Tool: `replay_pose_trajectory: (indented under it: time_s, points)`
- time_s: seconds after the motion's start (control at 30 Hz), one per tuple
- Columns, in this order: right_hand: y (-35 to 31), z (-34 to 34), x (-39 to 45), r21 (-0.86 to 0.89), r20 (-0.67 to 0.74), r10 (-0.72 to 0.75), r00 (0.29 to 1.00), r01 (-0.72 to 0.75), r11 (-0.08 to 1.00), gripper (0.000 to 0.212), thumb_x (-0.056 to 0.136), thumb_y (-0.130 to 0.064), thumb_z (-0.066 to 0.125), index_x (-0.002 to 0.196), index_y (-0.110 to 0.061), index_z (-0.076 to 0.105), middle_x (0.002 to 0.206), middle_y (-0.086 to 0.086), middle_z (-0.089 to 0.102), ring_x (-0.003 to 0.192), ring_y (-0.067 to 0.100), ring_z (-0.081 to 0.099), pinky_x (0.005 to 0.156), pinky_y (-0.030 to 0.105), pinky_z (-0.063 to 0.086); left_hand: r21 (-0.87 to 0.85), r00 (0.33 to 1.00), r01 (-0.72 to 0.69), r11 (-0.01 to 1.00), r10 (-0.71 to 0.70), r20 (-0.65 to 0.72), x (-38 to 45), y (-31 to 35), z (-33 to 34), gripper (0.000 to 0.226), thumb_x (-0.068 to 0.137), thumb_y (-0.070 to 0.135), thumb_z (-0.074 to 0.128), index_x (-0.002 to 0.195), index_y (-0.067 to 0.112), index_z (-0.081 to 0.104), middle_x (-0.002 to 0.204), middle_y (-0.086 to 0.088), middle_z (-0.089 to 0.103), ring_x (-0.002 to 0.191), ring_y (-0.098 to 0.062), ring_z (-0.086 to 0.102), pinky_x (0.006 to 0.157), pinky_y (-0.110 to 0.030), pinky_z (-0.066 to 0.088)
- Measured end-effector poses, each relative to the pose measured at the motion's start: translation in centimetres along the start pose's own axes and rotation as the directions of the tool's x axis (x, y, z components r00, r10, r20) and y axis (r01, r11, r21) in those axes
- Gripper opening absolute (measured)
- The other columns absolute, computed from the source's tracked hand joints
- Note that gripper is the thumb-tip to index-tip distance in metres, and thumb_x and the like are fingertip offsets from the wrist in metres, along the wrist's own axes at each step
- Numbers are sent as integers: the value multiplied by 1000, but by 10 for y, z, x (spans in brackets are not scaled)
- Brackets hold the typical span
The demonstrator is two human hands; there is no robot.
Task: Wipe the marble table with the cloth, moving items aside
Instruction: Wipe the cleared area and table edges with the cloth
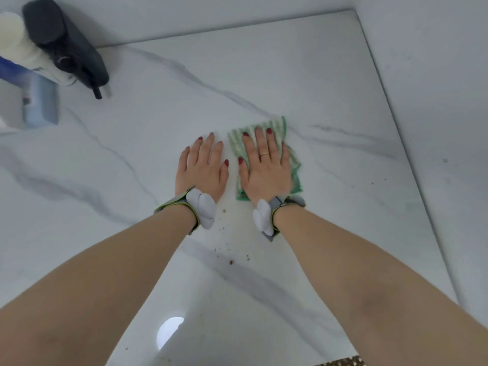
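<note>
A green and white striped cloth (274, 126) lies flat on the white marble table (317, 83), right of centre. My right hand (265, 167) presses on it with straight fingers spread, covering most of it. Just to its left, my left hand (202, 166) rests flat on the bare marble, fingers straight, holding nothing. Small brown crumbs (231, 262) are scattered on the table between my forearms, nearer to me than the cloth.
At the far left stand a black hair dryer (66, 46), a white bottle (15, 40) with a blue label and a pale blue box (39, 101). The table meets white walls at the back and along the right edge (412, 167).
</note>
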State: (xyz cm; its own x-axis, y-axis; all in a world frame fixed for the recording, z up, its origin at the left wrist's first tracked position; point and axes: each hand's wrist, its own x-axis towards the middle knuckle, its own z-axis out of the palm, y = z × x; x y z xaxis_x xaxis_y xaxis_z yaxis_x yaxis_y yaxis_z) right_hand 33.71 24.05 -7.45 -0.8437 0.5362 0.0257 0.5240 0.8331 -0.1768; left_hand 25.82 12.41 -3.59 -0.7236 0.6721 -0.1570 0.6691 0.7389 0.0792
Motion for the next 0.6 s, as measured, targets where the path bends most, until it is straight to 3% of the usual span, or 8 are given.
replay_pose_trajectory:
  time_s: [0.17,0.33,0.47,0.6]
  points:
    - [15,-1,0,-6,50,-111,993,112,994,55,95,-39,22,144,-21,39,152,5,34,141,25,31,115,48,23,15,999,33,999,-33,13,-18,-22,0,49,98,34,27,144,15,28,155,-2,19,142,-23,18,114,-38,12]
    - [65,-11,-1,-13,64,168,984,-167,986,62,92,-40,11,150,-23,20,159,4,15,147,26,12,117,48,11,-9,997,77,997,-77,9,-29,-37,-1,49,98,33,27,144,15,28,155,-2,20,142,-23,18,115,-38,13]
    - [60,-8,-1,-32,-2,237,972,-236,971,59,94,-40,19,149,-20,27,156,8,24,144,30,22,115,53,19,-13,996,88,996,-88,1,-37,-50,2,49,97,33,26,142,13,32,153,-4,25,140,-25,23,114,-40,17]
    - [6,4,-3,-13,8,87,996,-87,996,56,96,-39,24,148,-19,31,155,9,27,143,30,25,114,50,18,-10,990,144,990,-144,13,-47,-65,5,52,94,33,21,141,13,34,153,-3,26,140,-25,25,113,-40,19]
